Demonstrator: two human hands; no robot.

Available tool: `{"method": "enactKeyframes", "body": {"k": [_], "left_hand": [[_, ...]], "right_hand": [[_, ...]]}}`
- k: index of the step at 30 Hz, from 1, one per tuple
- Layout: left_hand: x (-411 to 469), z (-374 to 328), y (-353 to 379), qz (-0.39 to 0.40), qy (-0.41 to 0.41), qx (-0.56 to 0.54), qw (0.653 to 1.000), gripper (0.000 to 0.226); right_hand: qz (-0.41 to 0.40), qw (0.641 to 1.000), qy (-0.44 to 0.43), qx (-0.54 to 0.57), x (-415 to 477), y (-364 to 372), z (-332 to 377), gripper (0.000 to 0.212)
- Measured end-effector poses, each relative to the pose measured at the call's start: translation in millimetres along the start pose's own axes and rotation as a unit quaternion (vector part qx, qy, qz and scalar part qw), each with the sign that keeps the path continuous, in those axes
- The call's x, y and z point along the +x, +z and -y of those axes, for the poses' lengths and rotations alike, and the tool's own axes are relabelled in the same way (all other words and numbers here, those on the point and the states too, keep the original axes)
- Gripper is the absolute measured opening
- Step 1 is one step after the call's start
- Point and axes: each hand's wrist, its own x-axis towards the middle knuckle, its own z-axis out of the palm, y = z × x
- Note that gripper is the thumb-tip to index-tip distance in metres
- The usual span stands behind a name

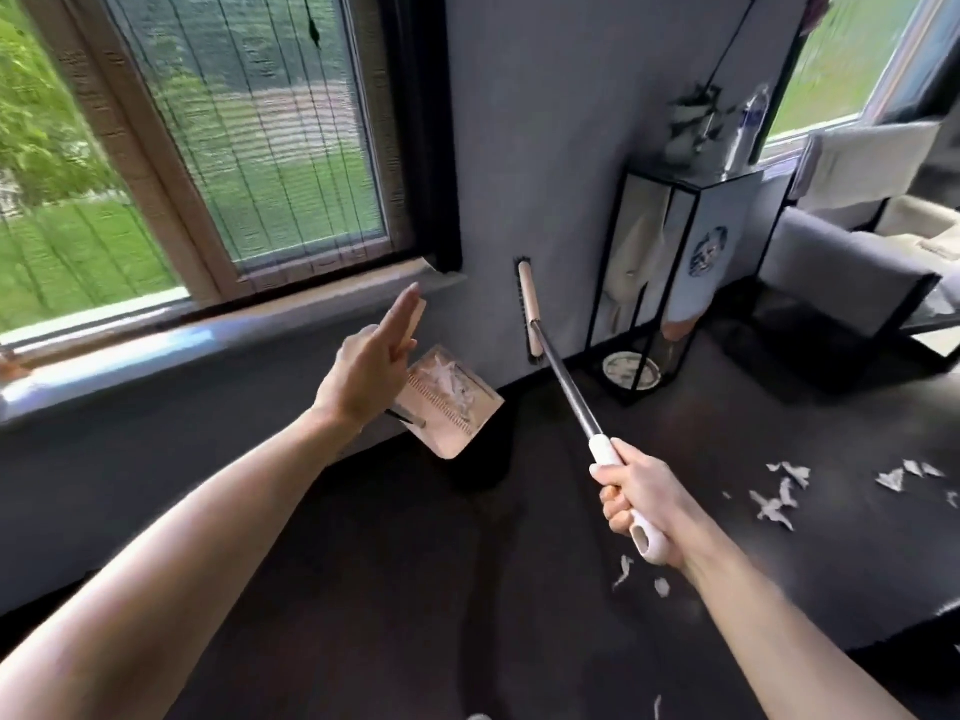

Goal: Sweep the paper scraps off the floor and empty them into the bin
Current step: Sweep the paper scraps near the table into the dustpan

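- Right hand (641, 504), lower right of centre: fingers wrapped fully round the white grip of the broom (563, 379). Metal shaft runs up-left to a pale brush head held off the floor, near the wall at centre frame.
- Left hand (371, 363), centre: fingers extended and close together, palm edge-on. It overlaps the dustpan handle; whether it grips anything, I cannot tell.
- Dustpan (452, 402), pink, just right of the left hand, tilted, with a heap of white scraps inside.
- Paper scraps (774, 506) loose on the dark floor (415, 589), right and lower right; a few more near the right wrist.
- No bin identified in view.
- Judgement: scraps are very light and crumpled and will scatter under fast strokes. Keep pan level; hold the broom at its grip.
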Motion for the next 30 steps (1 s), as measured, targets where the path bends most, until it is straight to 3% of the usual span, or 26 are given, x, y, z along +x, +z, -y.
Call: {"method": "enactKeyframes", "body": {"k": [7, 12, 15, 20, 23, 25, 27, 30], "left_hand": [[97, 20, 38, 0.135, 0.046, 0.09, 0.986, 0.066], [98, 20, 87, 0.235, 0.145, 0.218, 0.936, 0.064], [89, 20, 112, 0.292, 0.162, 0.261, 0.906, 0.067], [74, -4, 145, 0.384, 0.159, 0.163, 0.895, 0.048], [59, -27, 165, 0.406, 0.084, 0.074, 0.907, 0.052], [51, -43, 179, 0.4, -0.009, 0.048, 0.915, 0.069], [43, -55, 193, 0.407, -0.059, 0.065, 0.909, 0.087], [29, -63, 209, 0.429, -0.058, 0.147, 0.89, 0.093]], "right_hand": [[-0.039, 0.999, -0.002, 0.03, 58, 9, 31, 0.054], [-0.039, 0.998, 0.007, 0.042, 83, -1, 52, 0.053], [-0.029, 0.999, 0.013, 0.034, 98, -18, 62, 0.046], [-0.006, 1.0, 0.027, 0.005, 113, -61, 74, 0.049], [0.003, 0.999, 0.028, -0.017, 114, -90, 79, 0.055], [0.015, 0.999, 0.029, -0.03, 114, -105, 80, 0.054], [0.022, 0.999, 0.029, -0.034, 115, -116, 79, 0.05], [0.028, 0.999, 0.03, -0.033, 112, -123, 74, 0.053]]}}
